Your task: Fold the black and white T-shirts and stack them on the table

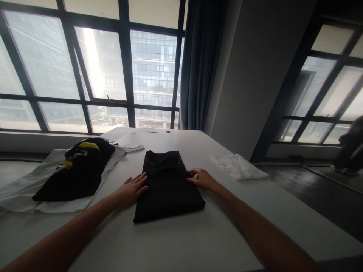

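A folded black garment (167, 185), its kind hidden by the folding, lies as a neat rectangle on the white table (227, 234) in front of me. My left hand (131, 190) rests flat with its fingers stretched out, fingertips on the garment's left edge. At the opposite edge is my right hand (202, 179), its fingers bent and touching the black cloth, with a gap between thumb and forefinger.
Left of the folded garment, a black shirt with a yellow print (82, 166) lies loosely over white cloth (19, 192). Folded white cloth (241, 167) sits near the table's right edge. Windows and a blue curtain (198, 68) stand behind. A person (351, 145) is at far right.
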A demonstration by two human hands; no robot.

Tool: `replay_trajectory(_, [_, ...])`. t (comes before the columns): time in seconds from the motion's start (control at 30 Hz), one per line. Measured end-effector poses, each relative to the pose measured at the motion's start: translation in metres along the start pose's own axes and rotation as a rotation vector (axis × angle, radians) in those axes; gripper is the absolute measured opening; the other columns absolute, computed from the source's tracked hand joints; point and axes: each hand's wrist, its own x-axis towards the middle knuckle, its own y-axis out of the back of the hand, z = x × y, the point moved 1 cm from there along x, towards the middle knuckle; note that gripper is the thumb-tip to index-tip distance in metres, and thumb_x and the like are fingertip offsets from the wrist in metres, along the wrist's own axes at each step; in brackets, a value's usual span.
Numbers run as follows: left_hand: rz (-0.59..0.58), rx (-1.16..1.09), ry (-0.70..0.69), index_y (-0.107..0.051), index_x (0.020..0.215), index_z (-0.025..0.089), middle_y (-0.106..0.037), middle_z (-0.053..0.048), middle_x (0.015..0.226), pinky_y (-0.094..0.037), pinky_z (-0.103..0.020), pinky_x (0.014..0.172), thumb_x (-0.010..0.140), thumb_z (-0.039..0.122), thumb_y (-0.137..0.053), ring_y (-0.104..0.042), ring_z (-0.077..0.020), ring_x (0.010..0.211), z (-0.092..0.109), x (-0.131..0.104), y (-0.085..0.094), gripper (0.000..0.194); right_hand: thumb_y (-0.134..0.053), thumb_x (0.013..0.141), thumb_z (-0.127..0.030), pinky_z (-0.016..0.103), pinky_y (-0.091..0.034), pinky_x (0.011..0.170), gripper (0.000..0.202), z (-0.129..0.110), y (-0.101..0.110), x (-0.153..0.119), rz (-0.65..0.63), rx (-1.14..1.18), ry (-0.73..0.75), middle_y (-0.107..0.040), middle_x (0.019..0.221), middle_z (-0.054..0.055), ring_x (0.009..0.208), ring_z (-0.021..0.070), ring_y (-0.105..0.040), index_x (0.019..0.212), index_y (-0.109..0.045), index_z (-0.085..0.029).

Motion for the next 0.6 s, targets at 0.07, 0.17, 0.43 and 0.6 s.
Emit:
replay_trajectory(0.07, [-0.099,-0.032,0.021,-0.03,0.154,0.023,-0.02,-0.008,0.163,-0.014,-0.053,0.121,0.098,0.056,-0.029,-0.018,-0.0271,0.151,-0.003,0.0,-0.004,0.065,-0.07,0.077,-0.019,0.03,-0.052,0.081,0.032,-0.001,-0.005,0.001,0.011,-0.019,0.034,-0.072,0.103,0.006,0.074,0.0149,-0.063,0.109,-0.072,-0.018])
replay_trajectory(0.17, [-0.089,-0.056,0.012,-0.029,0.155,0.024,-0.017,-0.006,0.163,-0.01,-0.054,0.121,0.098,0.056,-0.029,-0.015,-0.0271,0.151,-0.003,-0.002,-0.004,0.065,-0.06,0.081,-0.014,0.029,-0.052,0.078,0.026,-0.007,-0.007,-0.001,0.119,0.059,0.173,-0.07,0.103,0.006,0.074,0.0142,-0.062,0.102,-0.074,-0.019])
replay_trajectory(0.43, [-0.088,-0.059,0.002,-0.029,0.155,0.021,-0.018,-0.009,0.163,-0.01,-0.057,0.12,0.099,0.053,-0.028,-0.015,-0.028,0.151,0.0,-0.003,0.001,0.064,-0.054,0.083,-0.008,0.033,-0.048,0.092,0.03,-0.003,-0.018,0.005,0.111,-0.065,0.165,-0.066,0.106,0.012,0.092,0.0199,-0.063,0.105,-0.074,-0.014])
replay_trajectory(0.6, [-0.091,-0.112,-0.171,-0.054,0.139,0.037,-0.031,0.0,0.162,-0.022,-0.055,0.119,0.088,0.041,-0.058,-0.027,-0.0315,0.148,-0.008,-0.015,0.025,0.051,-0.055,0.077,-0.005,0.033,-0.049,0.088,0.043,-0.001,0.013,-0.01,-0.089,-0.149,0.11,-0.063,0.12,0.01,0.098,0.0216,-0.063,0.114,-0.073,-0.019])
